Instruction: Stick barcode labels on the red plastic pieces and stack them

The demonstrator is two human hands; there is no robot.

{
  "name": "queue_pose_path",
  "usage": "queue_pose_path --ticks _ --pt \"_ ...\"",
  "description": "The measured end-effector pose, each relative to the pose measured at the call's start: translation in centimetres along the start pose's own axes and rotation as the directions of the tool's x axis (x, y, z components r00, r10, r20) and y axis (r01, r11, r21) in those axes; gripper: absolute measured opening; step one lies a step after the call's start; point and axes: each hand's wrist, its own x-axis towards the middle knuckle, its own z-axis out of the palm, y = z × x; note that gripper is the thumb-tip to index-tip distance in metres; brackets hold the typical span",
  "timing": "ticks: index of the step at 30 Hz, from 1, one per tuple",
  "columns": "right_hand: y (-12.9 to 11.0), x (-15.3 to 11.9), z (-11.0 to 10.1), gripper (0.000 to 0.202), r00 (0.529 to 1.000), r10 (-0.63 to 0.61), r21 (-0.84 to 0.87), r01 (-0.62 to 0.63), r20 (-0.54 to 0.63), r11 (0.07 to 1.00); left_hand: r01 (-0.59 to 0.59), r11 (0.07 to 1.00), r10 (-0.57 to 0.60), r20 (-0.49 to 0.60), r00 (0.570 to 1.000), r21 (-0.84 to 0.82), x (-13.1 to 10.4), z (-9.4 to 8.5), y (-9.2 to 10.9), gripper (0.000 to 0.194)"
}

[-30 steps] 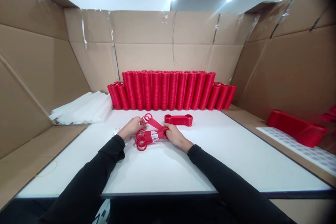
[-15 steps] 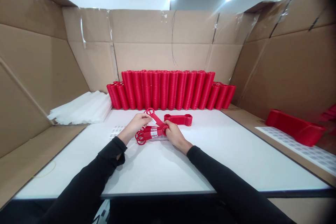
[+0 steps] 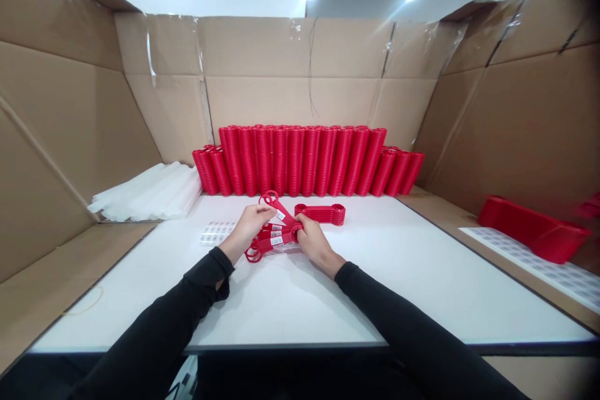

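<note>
My right hand (image 3: 315, 240) is closed around one ringed end of several flat red plastic strips (image 3: 283, 239), which fan out to the left. Each strip has a ring at its end, and white printed labels show on several of them. Over the top strip, my left hand (image 3: 250, 228) is pinched at the edge of a white label (image 3: 280, 215); whether the label lies fully flat on the strip I cannot tell. Just behind my right hand lies a short stack of the same red strips (image 3: 323, 214).
Tall red stacks (image 3: 302, 159) line the back of the white table (image 3: 337, 312). White plastic sleeves (image 3: 150, 190) lie at the left. A label sheet (image 3: 216, 232) is beside my left hand. More red strips (image 3: 529, 228) rest on another sheet at the right. Cardboard walls (image 3: 262, 47) surround the table.
My left fingers have shifted slightly right and down along the top strip's label. The right hand keeps its hold on the fan, and the whole view has moved a little.
</note>
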Motion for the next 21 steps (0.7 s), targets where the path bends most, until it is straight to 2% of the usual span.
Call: queue_pose_path --ticks 9,21 --pt "-0.2 0.0 0.0 0.017 1.0 -0.004 0.011 0.004 -0.002 1.0 0.005 1.0 -0.006 -0.036 0.999 -0.018 -0.2 0.3 0.0 0.022" --pt "-0.3 0.0 0.0 0.017 1.0 0.008 0.017 -0.008 0.02 1.0 -0.021 0.999 0.019 -0.036 0.999 -0.04 0.4 0.3 -1.1 0.024"
